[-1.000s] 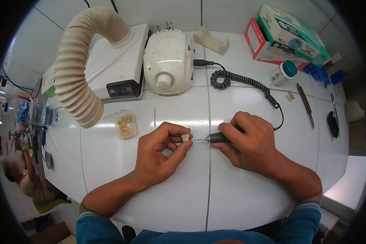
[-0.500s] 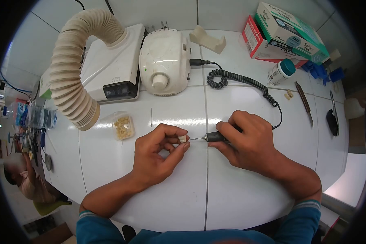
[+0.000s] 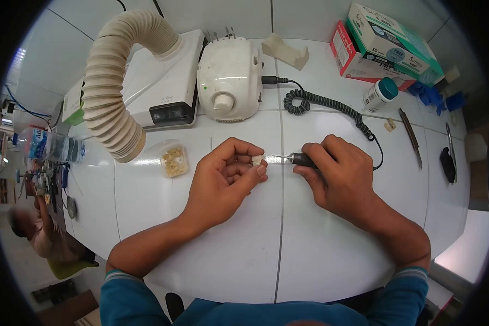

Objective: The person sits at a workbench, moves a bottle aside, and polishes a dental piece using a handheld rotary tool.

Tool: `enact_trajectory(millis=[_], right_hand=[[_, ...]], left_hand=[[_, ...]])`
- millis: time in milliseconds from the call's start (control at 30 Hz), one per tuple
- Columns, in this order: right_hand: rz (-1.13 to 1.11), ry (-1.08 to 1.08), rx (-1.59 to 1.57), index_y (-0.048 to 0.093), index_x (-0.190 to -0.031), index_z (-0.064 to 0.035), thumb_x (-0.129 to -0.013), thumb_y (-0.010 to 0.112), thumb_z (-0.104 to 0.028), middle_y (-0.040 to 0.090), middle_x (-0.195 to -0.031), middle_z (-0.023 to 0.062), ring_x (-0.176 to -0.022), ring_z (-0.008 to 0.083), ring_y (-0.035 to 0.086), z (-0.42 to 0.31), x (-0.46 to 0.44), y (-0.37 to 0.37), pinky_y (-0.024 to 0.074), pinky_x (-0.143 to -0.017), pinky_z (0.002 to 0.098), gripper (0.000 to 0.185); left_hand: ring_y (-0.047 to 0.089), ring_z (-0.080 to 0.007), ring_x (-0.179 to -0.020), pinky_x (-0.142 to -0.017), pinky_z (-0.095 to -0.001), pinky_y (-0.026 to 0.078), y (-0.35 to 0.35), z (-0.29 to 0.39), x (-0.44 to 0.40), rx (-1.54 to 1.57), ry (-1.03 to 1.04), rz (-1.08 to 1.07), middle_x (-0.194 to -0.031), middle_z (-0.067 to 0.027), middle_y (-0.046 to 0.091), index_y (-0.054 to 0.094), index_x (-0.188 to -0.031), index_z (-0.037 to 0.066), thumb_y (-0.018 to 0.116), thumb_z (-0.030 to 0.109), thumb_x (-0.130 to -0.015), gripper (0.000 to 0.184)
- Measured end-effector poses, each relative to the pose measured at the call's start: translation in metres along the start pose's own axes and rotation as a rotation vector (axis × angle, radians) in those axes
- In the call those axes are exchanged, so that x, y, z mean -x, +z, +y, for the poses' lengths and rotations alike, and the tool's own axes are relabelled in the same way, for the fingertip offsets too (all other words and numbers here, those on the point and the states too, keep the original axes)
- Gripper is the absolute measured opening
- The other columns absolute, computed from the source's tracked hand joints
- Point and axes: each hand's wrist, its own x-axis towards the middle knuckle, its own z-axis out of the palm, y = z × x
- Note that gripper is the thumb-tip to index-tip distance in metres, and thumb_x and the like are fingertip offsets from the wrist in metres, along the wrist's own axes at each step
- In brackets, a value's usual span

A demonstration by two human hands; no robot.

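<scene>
Pale piece point(image 3: 257, 160), small and perhaps tooth-shaped, sits on the near side of the motor unit point(image 3: 217, 81), slightly to its right, raised in our left hand point(image 3: 223, 179). We have thumb and fingertips clamped on it, probably so that the face towards our right stays free and the grip stays steady. Our right hand point(image 3: 345, 171) is closed around the dark handpiece point(image 3: 303, 160), low near its front end, which likely gives us finer control of the thin bit point(image 3: 279, 157) aimed at the piece. The coiled cord point(image 3: 331, 101) runs from the right side of the motor unit and swings wide, seemingly leaving slack and keeping its loops clear of our fingers. The hose point(image 3: 106, 81) arches down to the left of the motor unit; its mouth hangs above the clear container point(image 3: 187, 157) of yellowish bits, not right at our fingers.

Much of the piece is covered by our fingertips, so we cannot make out its full shape. The bit's tip is just beside it, but too fine for us to tell whether they touch. Our palm hides the rear of the handpiece, and the cord's end slips out of sight behind that hand. Far left of the motor unit, a person point(image 3: 54, 239) is partly cut off by the dark, curved edge.
</scene>
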Motion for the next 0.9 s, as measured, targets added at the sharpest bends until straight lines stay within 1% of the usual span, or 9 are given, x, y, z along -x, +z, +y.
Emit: enact_trajectory(millis=[33, 67, 167, 267, 367, 433, 533, 667, 900], right_hand=[[0.014, 0.016, 0.011, 0.069, -0.099, -0.0099, -0.088, 0.090, -0.029, 0.054, -0.081, 0.0039, -0.067, 0.0218, 0.059, 0.001, 0.001, 0.001, 0.0455, -0.058, 0.0376, 0.030], [0.018, 0.019, 0.010, 0.068, -0.099, -0.0096, -0.089, 0.089, -0.028, 0.054, -0.081, 0.0041, -0.067, 0.0224, 0.059, 0.002, -0.001, 0.000, 0.0455, -0.057, 0.0380, 0.030], [-0.011, 0.050, -0.007, 0.066, -0.099, -0.0089, -0.092, 0.087, -0.028, 0.055, -0.080, 0.0048, -0.066, 0.0241, 0.061, 0.001, -0.002, -0.002, 0.0456, -0.056, 0.0388, 0.029], [-0.076, 0.076, -0.023, 0.066, -0.098, -0.0089, -0.095, 0.085, -0.032, 0.056, -0.078, 0.0052, -0.063, 0.0250, 0.061, -0.002, -0.001, -0.003, 0.0456, -0.055, 0.0389, 0.030], [-0.147, 0.079, -0.013, 0.065, -0.096, -0.0092, -0.098, 0.082, -0.037, 0.056, -0.076, 0.0055, -0.060, 0.0252, 0.060, -0.006, 0.001, -0.006, 0.0454, -0.053, 0.0395, 0.032], [-0.200, 0.077, 0.014, 0.065, -0.095, -0.0094, -0.099, 0.081, -0.039, 0.056, -0.075, 0.0057, -0.058, 0.0253, 0.059, -0.007, 0.002, -0.009, 0.0451, -0.052, 0.0403, 0.034], [-0.191, 0.053, 0.007, 0.064, -0.093, -0.0091, -0.099, 0.081, -0.038, 0.055, -0.074, 0.0059, -0.057, 0.0253, 0.059, -0.009, 0.000, -0.012, 0.0445, -0.052, 0.0410, 0.034], [-0.205, 0.075, 0.032, 0.063, -0.092, -0.0088, -0.101, 0.078, -0.038, 0.056, -0.074, 0.0063, -0.057, 0.0255, 0.059, -0.009, 0.000, -0.010, 0.0444, -0.052, 0.0409, 0.034], [-0.226, 0.100, 0.046, 0.063, -0.092, -0.0089, -0.103, 0.076, -0.038, 0.055, -0.074, 0.0062, -0.057, 0.0257, 0.059, -0.009, 0.001, -0.011, 0.0443, -0.052, 0.0411, 0.034]], left_hand=[[0.077, -0.0137, -0.104, -0.075, -0.0239, 0.056, 0.002, 0.006, -0.004, 0.016, -0.051, -0.004, -0.115, -0.0075, 0.074, 0.064, -0.130, -0.002, 0.073, 0.006, -0.107, 0.027], [0.078, -0.0138, -0.104, -0.073, -0.0222, 0.053, 0.003, 0.005, -0.009, 0.027, -0.017, -0.004, -0.113, -0.0056, 0.074, 0.064, -0.131, -0.001, 0.073, 0.007, -0.107, 0.027], [0.078, -0.0137, -0.104, -0.077, -0.0222, 0.055, 0.010, -0.013, -0.021, -0.028, 0.160, 0.034, -0.111, -0.0054, 0.074, 0.065, -0.132, -0.002, 0.073, 0.004, -0.106, 0.028], [0.076, -0.0107, -0.100, -0.080, -0.0223, 0.057, 0.006, -0.023, -0.018, -0.171, 0.250, 0.004, -0.108, -0.0059, 0.075, 0.067, -0.131, -0.003, 0.074, 0.000, -0.104, 0.028], [0.073, -0.0081, -0.096, -0.083, -0.0224, 0.058, 0.002, -0.021, -0.015, -0.184, 0.244, -0.021, -0.107, -0.0077, 0.076, 0.069, -0.129, -0.004, 0.076, -0.003, -0.102, 0.027], [0.072, -0.0073, -0.095, -0.083, -0.0220, 0.058, 0.002, -0.022, -0.015, -0.206, 0.265, -0.017, -0.107, -0.0077, 0.077, 0.069, -0.127, -0.004, 0.077, -0.003, -0.102, 0.027], [0.072, -0.0069, -0.095, -0.082, -0.0217, 0.058, 0.003, -0.024, -0.013, -0.232, 0.275, -0.024, -0.106, -0.0072, 0.077, 0.070, -0.127, -0.003, 0.079, -0.002, -0.101, 0.027], [0.071, -0.0065, -0.093, -0.081, -0.0219, 0.058, 0.004, -0.022, -0.014, -0.269, 0.348, -0.002, -0.104, -0.0057, 0.077, 0.072, -0.124, -0.002, 0.081, -0.002, -0.099, 0.028], [0.069, -0.0063, -0.091, -0.077, -0.0214, 0.056, 0.002, -0.019, -0.013, -0.293, 0.352, -0.021, -0.106, -0.0047, 0.076, 0.073, -0.122, -0.001, 0.084, 0.000, -0.097, 0.028]])
